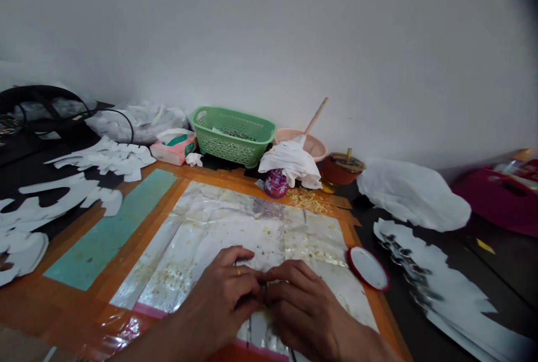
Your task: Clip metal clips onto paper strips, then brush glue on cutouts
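My left hand (229, 289) and my right hand (298, 306) meet fingertip to fingertip low in the middle of the view. Both are closed in a pinch over a white, stained sheet (227, 227) covered with clear film. What lies between the fingers is hidden and too small to name. A thin dark line shows beneath the hands, and I cannot tell what it belongs to. To the right of my right hand lies a round white lid with a red rim (369, 268).
White cut-out pieces (101, 157) lie at left. Behind stand a tissue box (174, 146), a green basket (235, 138) with small metallic items, a purple can (276, 182) under white cloth (290, 161) and an amber pot (342, 168). White strips with shiny metal parts (420, 272) lie right.
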The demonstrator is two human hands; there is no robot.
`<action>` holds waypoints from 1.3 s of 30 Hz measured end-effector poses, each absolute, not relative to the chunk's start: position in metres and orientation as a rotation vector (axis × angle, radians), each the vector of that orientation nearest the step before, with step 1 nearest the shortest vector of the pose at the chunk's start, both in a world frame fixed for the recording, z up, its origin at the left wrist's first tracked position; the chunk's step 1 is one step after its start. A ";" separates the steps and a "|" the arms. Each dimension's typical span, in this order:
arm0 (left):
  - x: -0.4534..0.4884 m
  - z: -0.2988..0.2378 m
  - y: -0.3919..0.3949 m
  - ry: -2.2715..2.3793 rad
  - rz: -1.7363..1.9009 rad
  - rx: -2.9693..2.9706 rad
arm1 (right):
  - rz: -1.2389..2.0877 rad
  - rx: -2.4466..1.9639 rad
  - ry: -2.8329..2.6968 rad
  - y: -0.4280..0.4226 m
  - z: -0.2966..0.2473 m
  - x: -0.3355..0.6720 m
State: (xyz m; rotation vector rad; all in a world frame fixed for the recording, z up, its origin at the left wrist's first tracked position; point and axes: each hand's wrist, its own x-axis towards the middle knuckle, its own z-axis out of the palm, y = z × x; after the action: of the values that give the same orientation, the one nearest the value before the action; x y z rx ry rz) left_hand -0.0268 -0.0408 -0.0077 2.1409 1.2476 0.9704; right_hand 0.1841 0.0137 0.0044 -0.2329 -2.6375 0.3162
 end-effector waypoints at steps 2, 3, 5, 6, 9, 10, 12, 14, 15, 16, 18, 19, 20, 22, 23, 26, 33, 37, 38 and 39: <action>-0.027 -0.010 -0.041 1.234 1.020 2.151 | 0.330 -0.211 -2.603 0.015 0.002 0.185; -0.027 -0.011 -0.041 1.229 1.038 2.155 | 0.340 -0.203 -2.589 0.015 0.002 0.184; -0.026 -0.011 -0.041 1.219 1.044 2.160 | 0.392 -0.213 -2.601 0.015 0.005 0.184; -0.026 -0.011 -0.041 1.217 1.046 2.160 | 0.421 -0.228 -2.611 0.015 0.007 0.184; -0.026 -0.011 -0.042 1.220 1.048 2.168 | 0.513 -0.276 -2.628 0.015 0.012 0.184; -0.026 -0.012 -0.042 1.227 1.047 2.171 | 0.537 -0.279 -2.625 0.015 0.012 0.184; -0.026 -0.013 -0.042 1.237 1.046 2.174 | 0.566 -0.276 -2.617 0.017 0.009 0.184; -0.026 -0.015 -0.042 1.234 1.052 2.171 | 0.578 -0.285 -2.584 0.018 0.004 0.183; -0.026 -0.015 -0.042 1.231 1.055 2.170 | 0.589 -0.303 -2.561 0.018 0.001 0.183; -0.026 -0.016 -0.042 1.231 1.054 2.167 | 0.607 -0.325 -2.544 0.018 -0.001 0.183; -0.027 -0.016 -0.041 1.234 1.050 2.161 | 0.622 -0.349 -2.525 0.017 -0.003 0.183; -0.027 -0.016 -0.041 1.232 1.050 2.158 | 0.604 -0.339 -2.524 0.015 -0.003 0.183; -0.027 -0.016 -0.041 1.224 1.051 2.157 | 0.568 -0.309 -2.531 0.014 -0.002 0.184; -0.027 -0.016 -0.041 1.197 1.066 2.163 | 0.485 -0.230 -2.569 0.010 0.004 0.185; -0.027 -0.016 -0.041 1.187 1.077 2.166 | 0.454 -0.203 -2.598 0.009 0.008 0.185; -0.027 -0.016 -0.041 1.187 1.095 2.168 | 0.390 -0.183 -2.682 0.005 0.015 0.186; -0.026 -0.017 -0.041 1.207 1.070 2.179 | 0.412 -0.153 -2.691 0.008 0.011 0.184; -0.026 -0.015 -0.041 1.204 1.098 2.178 | 0.471 -0.234 -2.708 0.010 0.015 0.188; -0.026 -0.015 -0.041 1.203 1.104 2.177 | 0.479 -0.258 -2.703 0.011 0.016 0.190; -0.026 -0.015 -0.041 1.199 1.108 2.177 | 0.487 -0.277 -2.691 0.011 0.016 0.192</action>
State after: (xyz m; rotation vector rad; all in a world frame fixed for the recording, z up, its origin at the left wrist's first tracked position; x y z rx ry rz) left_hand -0.0265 -0.0405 -0.0146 2.1769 1.1988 1.1083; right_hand 0.1917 0.0111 0.0159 -0.2767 -2.6914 0.4874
